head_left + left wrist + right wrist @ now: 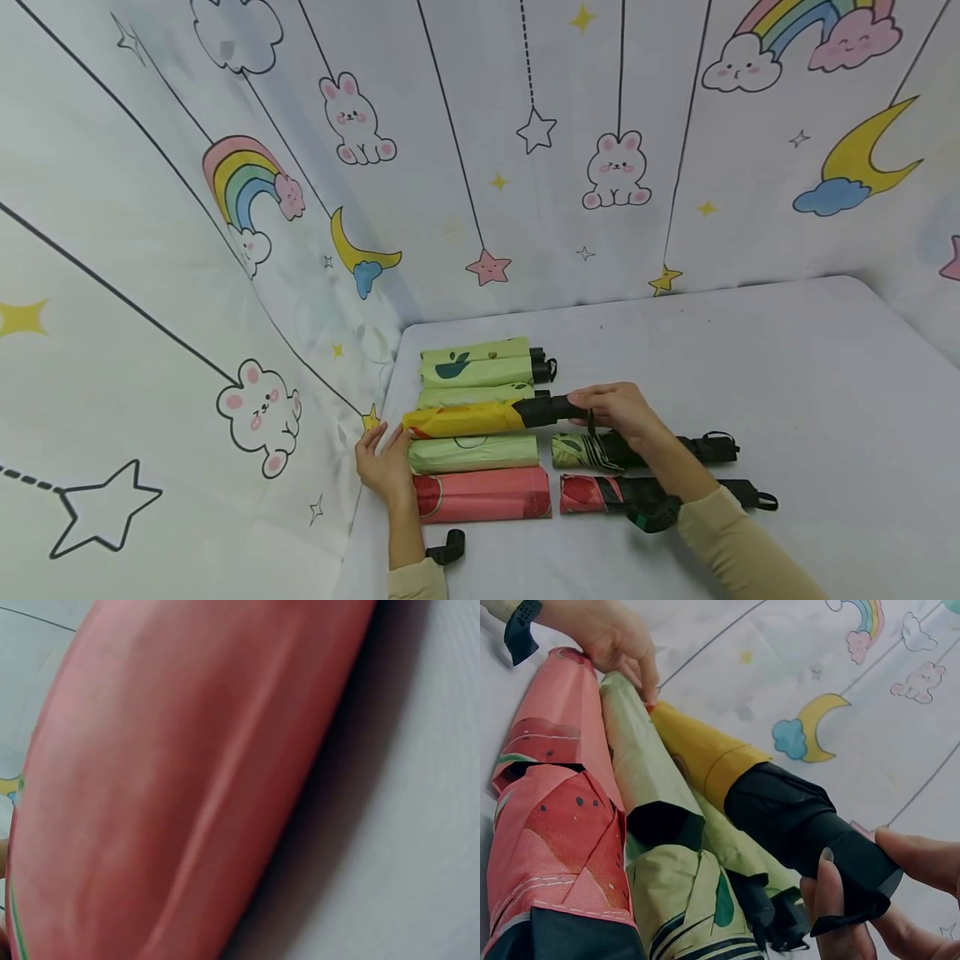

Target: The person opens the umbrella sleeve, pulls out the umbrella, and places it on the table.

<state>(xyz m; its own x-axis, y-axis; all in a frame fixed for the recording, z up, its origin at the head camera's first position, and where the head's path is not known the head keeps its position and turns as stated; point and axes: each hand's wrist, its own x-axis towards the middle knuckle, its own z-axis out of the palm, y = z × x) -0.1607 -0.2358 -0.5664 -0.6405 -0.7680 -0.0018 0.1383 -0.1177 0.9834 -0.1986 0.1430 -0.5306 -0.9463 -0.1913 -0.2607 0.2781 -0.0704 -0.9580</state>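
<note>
A folded umbrella in a yellow sleeve [465,419] lies level between both hands, with its black end sticking out to the right. My right hand [615,410] pinches that black end; the right wrist view shows thumb and fingers [829,892] on either side of it. At the sleeve's left tip, my left hand [386,462] holds on with its fingertips. Just in front lie a pale green sleeve [474,454] and a green folded umbrella [573,450], end to end and apart. Nearest is a pink watermelon-print sleeve [165,780], beside its matching folded umbrella [581,493].
Behind the yellow sleeve lie pale green sleeved umbrellas [491,371] with black ends pointing right. All rest on a white-covered table [787,375]. A printed white curtain [450,183] rises along the back and left edges. Small black devices [447,547] sit on both wrists.
</note>
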